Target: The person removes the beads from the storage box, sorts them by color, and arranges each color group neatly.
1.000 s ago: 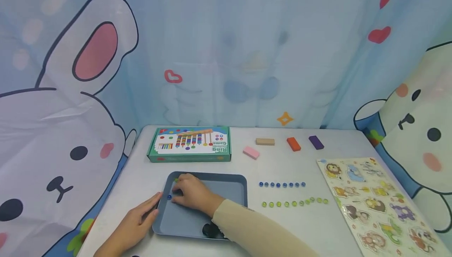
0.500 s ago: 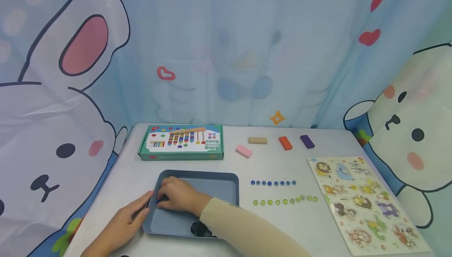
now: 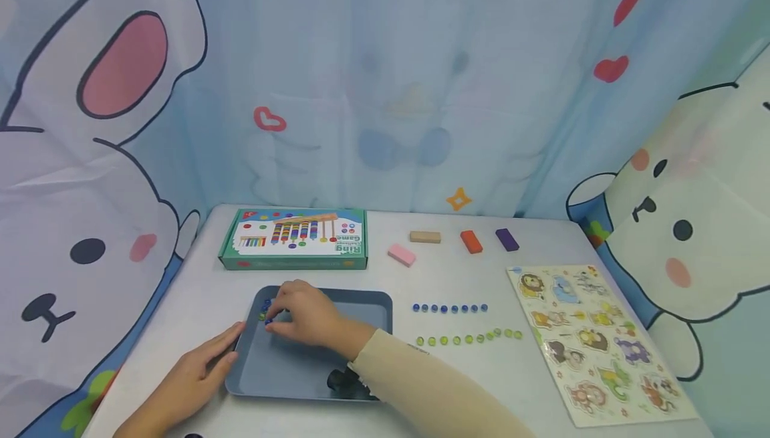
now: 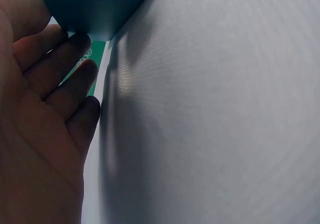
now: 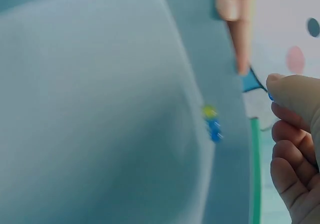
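My right hand [image 3: 309, 317] reaches over the left part of a blue-grey tray [image 3: 283, 368]. It pinches a small blue glass marble [image 5: 271, 96] between thumb and forefinger, mostly covered by the fingertips. By the tray's far left corner lie a green marble [image 5: 209, 112] and blue marbles [image 5: 215, 132]; my fingers hide part of this spot in the head view. My left hand [image 3: 189, 378] rests on the table with its fingertips against the tray's left side. In the left wrist view its fingers [image 4: 72, 88] are loosely bent beside the tray wall.
Right of the tray run a row of blue marbles [image 3: 444, 308] and a row of green marbles [image 3: 457, 340]. Behind stand a game box [image 3: 295, 241] and several coloured blocks [image 3: 472, 242]. An animal puzzle board [image 3: 595, 344] lies right. A black object [image 3: 345, 383] sits beneath my right forearm.
My right hand was lower over the marbles half a second ago and has lifted slightly, uncovering several at the tray's left side. The whole scene has shifted left in view. My left hand stays at the tray.
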